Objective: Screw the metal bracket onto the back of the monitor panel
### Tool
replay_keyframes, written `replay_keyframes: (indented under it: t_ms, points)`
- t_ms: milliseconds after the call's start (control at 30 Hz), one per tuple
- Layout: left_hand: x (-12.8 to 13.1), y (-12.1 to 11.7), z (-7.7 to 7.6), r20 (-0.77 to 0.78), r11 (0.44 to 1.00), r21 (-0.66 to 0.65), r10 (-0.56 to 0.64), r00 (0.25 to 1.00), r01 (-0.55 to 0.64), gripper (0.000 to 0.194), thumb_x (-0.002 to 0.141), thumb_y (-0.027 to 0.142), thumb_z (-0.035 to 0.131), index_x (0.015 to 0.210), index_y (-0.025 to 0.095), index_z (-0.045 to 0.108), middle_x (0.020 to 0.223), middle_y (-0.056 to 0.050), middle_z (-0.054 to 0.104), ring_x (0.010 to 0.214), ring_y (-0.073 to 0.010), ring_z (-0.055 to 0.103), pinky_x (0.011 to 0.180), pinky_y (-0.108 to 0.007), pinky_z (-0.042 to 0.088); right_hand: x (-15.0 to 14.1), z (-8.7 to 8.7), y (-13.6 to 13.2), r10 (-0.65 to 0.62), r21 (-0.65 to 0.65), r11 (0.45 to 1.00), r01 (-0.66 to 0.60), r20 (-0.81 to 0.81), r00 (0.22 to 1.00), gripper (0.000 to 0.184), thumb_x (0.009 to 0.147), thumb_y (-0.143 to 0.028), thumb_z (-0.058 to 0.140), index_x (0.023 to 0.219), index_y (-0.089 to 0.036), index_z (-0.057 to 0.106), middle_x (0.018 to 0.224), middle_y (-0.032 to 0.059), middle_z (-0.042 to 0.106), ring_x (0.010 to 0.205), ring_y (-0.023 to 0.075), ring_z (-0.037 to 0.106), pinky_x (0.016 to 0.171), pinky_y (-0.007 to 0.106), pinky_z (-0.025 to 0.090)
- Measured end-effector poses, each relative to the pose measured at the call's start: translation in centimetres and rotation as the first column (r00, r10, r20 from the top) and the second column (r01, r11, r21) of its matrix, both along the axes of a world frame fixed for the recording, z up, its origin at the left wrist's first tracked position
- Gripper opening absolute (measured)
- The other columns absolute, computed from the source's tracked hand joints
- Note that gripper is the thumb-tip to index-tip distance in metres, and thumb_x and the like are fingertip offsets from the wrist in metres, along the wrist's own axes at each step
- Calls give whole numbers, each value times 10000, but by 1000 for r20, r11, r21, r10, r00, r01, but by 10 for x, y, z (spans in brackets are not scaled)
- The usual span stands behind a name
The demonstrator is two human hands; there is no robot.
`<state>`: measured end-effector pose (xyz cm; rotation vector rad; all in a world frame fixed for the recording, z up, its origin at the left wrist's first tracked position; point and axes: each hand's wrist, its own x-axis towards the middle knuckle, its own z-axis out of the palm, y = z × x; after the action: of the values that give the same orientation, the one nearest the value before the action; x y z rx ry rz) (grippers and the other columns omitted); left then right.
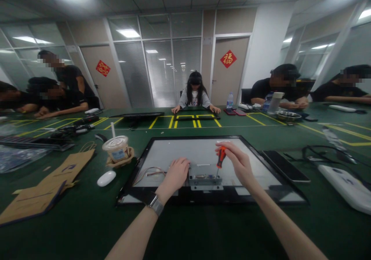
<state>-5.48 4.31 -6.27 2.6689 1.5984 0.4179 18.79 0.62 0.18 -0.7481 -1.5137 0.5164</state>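
screwdriver [221, 157] inside right hand [238, 160]

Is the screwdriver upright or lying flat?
Roughly upright: the right hand holds its handle uppermost, shaft pointing down toward the metal bracket.

At the frame's centre, the left hand [177, 171] hides where the thin wires [155, 171] end, and the tip of the screwdriver [221, 158] is too small to tell whether it meets a screw in the metal bracket [199, 182]. The frame's edges cut off the paper bag [56, 180], lower left, and white device [344, 186], lower right.
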Motion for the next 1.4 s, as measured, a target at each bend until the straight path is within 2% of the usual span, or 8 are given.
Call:
replay_keyframes:
  t_ms: [200, 367, 467, 667, 867, 1100, 1267, 1400]
  points:
    - [1, 0, 2, 33, 999, -44, 32, 999, -31, 398, 1037, 231, 264, 1275, 186, 580, 1392, -97, 572, 1301, -229, 515, 1129, -478, 363, -2, 1, 1, -60, 51, 997, 59, 16, 998, 166, 813, -385, 724, 912, -255, 755, 865, 45, 660, 778, 206, 638, 703, 358, 555]
    - [0, 2, -2, 7, 1000, 2, -3, 1000, 3, 388, 1032, 223, 276, 1258, 182, 589, 1356, -104, 592, 1290, -230, 518, 1105, -458, 395, -2, 3, -2, -12, 45, 999, 10, 38, 999, 259, 942, -395, 547, 973, -244, 755, 870, 63, 693, 879, 241, 655, 801, 413, 538]
    - [0, 1, -1, -2, 1000, 0, -1, 1000, 1, 392, 1031, 215, 273, 1268, 174, 582, 1363, -110, 586, 1293, -232, 517, 1111, -463, 387, -1, 4, -2, 22, 4, 1000, -23, 37, 999, 236, 924, -397, 581, 1002, -252, 749, 893, 57, 715, 842, 231, 675, 774, 395, 550]
    - [1, -2, 3, 30, 998, -43, 37, 999, -36, 398, 1032, 223, 270, 1275, 191, 583, 1401, -90, 567, 1311, -230, 506, 1136, -463, 356, 0, 4, 2, -103, 67, 993, 99, 48, 994, 198, 842, -441, 691, 847, -256, 760, 797, 45, 658, 780, 220, 637, 722, 368, 544]
    - [1, -1, 2, -3, 1000, -31, 2, 1000, -2, 395, 1030, 215, 273, 1274, 182, 582, 1384, -101, 580, 1322, -239, 496, 1133, -484, 352, -3, 1, -2, 63, -48, 997, -63, -12, 998, 258, 921, -425, 589, 1036, -248, 736, 888, 55, 725, 839, 233, 699, 793, 409, 574]
    - [-1, 2, -1, 31, 1000, -16, 14, 999, -14, 386, 1036, 239, 283, 1253, 184, 598, 1370, -89, 589, 1274, -228, 532, 1108, -436, 386, -6, 4, 0, -24, 49, 998, 25, -18, 1000, 110, 768, -356, 772, 807, -257, 740, 781, 26, 619, 721, 191, 610, 649, 332, 546]
    - [-1, 3, -2, -7, 1000, -12, -17, 1000, 17, 395, 1037, 221, 266, 1269, 170, 582, 1362, -92, 592, 1308, -228, 503, 1120, -436, 372, 0, 3, -1, 10, 25, 1000, -10, 8, 1000, 239, 931, -381, 563, 910, -239, 755, 969, 79, 694, 901, 232, 654, 764, 370, 548]
    - [-1, 2, -2, -54, 1000, 8, -24, 998, 24, 383, 1026, 190, 278, 1263, 165, 579, 1371, -105, 583, 1324, -235, 491, 1117, -462, 376, 3, 0, -1, 118, -67, 990, -121, -42, 992, 268, 953, -370, 540, 1064, -239, 745, 1047, 86, 743, 916, 240, 703, 796, 390, 567]
